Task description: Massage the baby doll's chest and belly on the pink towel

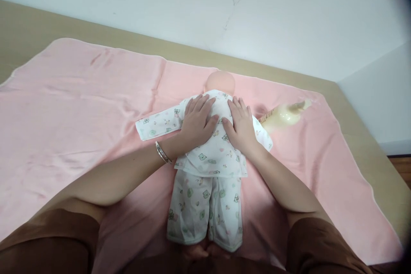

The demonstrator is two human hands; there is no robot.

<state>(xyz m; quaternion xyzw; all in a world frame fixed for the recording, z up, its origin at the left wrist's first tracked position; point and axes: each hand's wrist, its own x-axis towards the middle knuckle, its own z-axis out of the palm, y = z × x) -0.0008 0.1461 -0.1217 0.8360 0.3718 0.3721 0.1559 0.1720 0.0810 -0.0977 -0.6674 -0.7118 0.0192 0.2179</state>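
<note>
A baby doll (220, 81) lies lengthwise in front of me, its smooth head away from me and no face showing. It wears a white printed top (210, 158) and matching trousers (192, 209); its feet show at the bottom edge. My left hand (198, 120) lies flat on the left side of the doll's upper body, fingers spread towards the shoulder. On the other side, my right hand (240, 126) rests the same way, fingers apart. Both thumbs point inward, with a strip of cloth between them. A silver bangle (163, 152) circles my left wrist.
Under the doll spreads a pink blanket (80, 102) with some creases, on a wooden tabletop (105, 30). A pale yellow pump bottle (284, 116) lies on its side at the right, close to the doll's sleeve. A white wall (180, 4) rises behind the table.
</note>
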